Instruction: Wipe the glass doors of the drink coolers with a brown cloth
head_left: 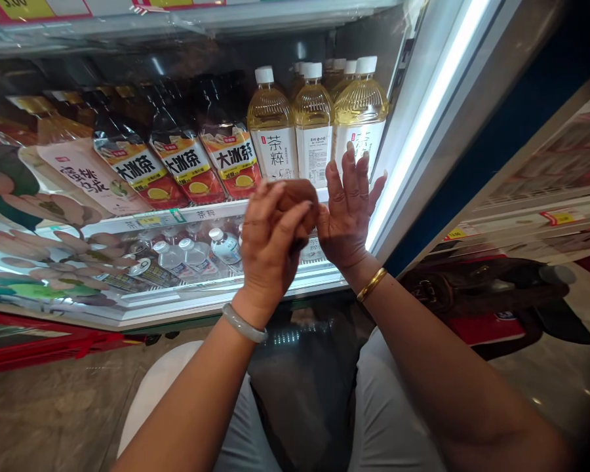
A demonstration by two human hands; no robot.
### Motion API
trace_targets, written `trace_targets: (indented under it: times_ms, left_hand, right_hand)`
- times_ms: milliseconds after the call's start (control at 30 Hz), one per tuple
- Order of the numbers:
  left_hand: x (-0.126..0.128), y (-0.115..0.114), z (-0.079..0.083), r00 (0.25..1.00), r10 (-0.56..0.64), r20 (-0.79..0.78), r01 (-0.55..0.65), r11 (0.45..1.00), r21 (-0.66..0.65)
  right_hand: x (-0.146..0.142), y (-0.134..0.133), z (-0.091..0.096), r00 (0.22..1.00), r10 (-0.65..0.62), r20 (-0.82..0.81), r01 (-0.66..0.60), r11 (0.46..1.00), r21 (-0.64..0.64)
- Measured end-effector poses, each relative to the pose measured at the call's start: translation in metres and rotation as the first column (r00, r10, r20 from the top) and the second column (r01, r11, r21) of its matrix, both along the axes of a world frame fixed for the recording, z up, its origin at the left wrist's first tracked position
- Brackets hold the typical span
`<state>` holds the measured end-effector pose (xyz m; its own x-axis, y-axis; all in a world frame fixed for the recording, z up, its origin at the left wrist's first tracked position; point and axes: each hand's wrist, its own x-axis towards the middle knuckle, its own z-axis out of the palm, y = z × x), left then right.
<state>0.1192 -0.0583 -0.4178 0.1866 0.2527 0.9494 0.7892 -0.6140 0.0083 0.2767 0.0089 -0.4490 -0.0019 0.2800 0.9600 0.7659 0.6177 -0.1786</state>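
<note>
My left hand [270,242], with a pale bangle at the wrist, is closed in a pinch on a rounded brown object [299,193] held in front of an open drinks fridge. My right hand [349,210], wearing a gold bangle, is raised beside it with its fingers stretched up and together, and its palm is next to the brown object. What the brown object is stays unclear. Right behind my right hand stand tall bottles of yellow tea [314,118] with white caps.
Dark iced-tea bottles [187,151] with red and yellow labels lean along the same shelf to the left. Small clear bottles [191,252] lie on the shelf below. A lit white door frame [423,111] runs up the right. My knees and the floor are below.
</note>
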Motion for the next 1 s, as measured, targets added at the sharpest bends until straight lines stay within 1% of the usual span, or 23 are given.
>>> trace_targets:
  times_ms: [67,100,233,300,367,433,500,533,567,633,700,767,800,867,933,1000]
  left_hand:
    - [0.005,0.001,-0.006,0.998,-0.023,-0.063,0.021,1.0,-0.02]
    - [0.005,0.0,-0.005,0.998,-0.014,-0.061,0.013,0.999,-0.03]
    - [-0.004,-0.006,0.017,0.993,0.092,0.071,-0.087,0.994,-0.071]
    - [-0.008,-0.006,0.021,0.989,0.092,0.116,-0.086,0.995,-0.057]
    - [-0.006,-0.003,0.015,0.994,0.046,0.102,-0.044,0.999,-0.02]
    - [-0.001,0.001,0.002,0.999,-0.02,0.032,0.02,1.0,0.004]
    - [0.004,0.003,-0.008,0.997,-0.074,-0.024,0.074,0.997,0.001]
    - [0.005,0.004,-0.009,0.995,-0.093,-0.032,0.093,0.996,-0.006]
    - [0.005,0.004,-0.008,0.994,-0.105,-0.027,0.105,0.994,-0.012]
    - [0.0,0.003,0.002,0.994,-0.104,0.033,0.104,0.995,0.006]
    - [-0.007,0.004,0.012,0.992,-0.079,0.1,0.075,0.996,0.045]
    - [-0.012,0.006,0.016,0.991,-0.042,0.127,0.03,0.995,0.095]
    - [-0.012,0.007,0.013,0.992,-0.031,0.118,0.017,0.993,0.113]
    - [-0.007,0.008,0.002,0.998,-0.043,0.054,0.036,0.992,0.119]
    - [-0.001,0.009,-0.009,0.998,-0.068,-0.011,0.069,0.994,0.082]
    - [0.002,0.008,-0.013,0.996,-0.077,-0.05,0.079,0.995,0.054]
  right_hand:
    - [0.0,0.002,-0.001,1.0,0.006,-0.019,-0.006,1.0,0.003]
    - [0.0,0.002,-0.001,1.0,0.005,-0.018,-0.005,1.0,-0.002]
    - [0.001,0.0,0.0,0.999,-0.011,0.03,0.009,0.998,0.054]
    - [0.002,0.0,0.001,0.998,-0.034,0.044,0.031,0.996,0.083]
    - [0.001,0.0,0.0,0.997,-0.058,0.049,0.054,0.995,0.08]
    - [0.0,0.002,-0.001,0.994,-0.093,0.048,0.09,0.994,0.059]
    - [-0.002,0.003,-0.002,0.988,-0.143,0.051,0.143,0.99,0.006]
    - [-0.002,0.002,-0.002,0.985,-0.162,0.056,0.163,0.986,-0.018]
    - [-0.002,0.002,-0.002,0.983,-0.172,0.064,0.175,0.984,-0.041]
    - [-0.002,0.0,-0.001,0.981,-0.173,0.086,0.179,0.981,-0.073]
    - [-0.001,-0.003,0.0,0.978,-0.181,0.104,0.189,0.979,-0.075]
    - [-0.001,-0.005,0.002,0.973,-0.199,0.118,0.206,0.977,-0.057]
    - [-0.001,-0.005,0.002,0.97,-0.21,0.123,0.217,0.975,-0.048]
    - [-0.002,-0.005,0.003,0.962,-0.237,0.132,0.244,0.969,-0.043]
    - [-0.004,-0.005,0.003,0.955,-0.267,0.126,0.274,0.96,-0.046]
    - [-0.004,-0.005,0.003,0.955,-0.274,0.116,0.282,0.958,-0.055]
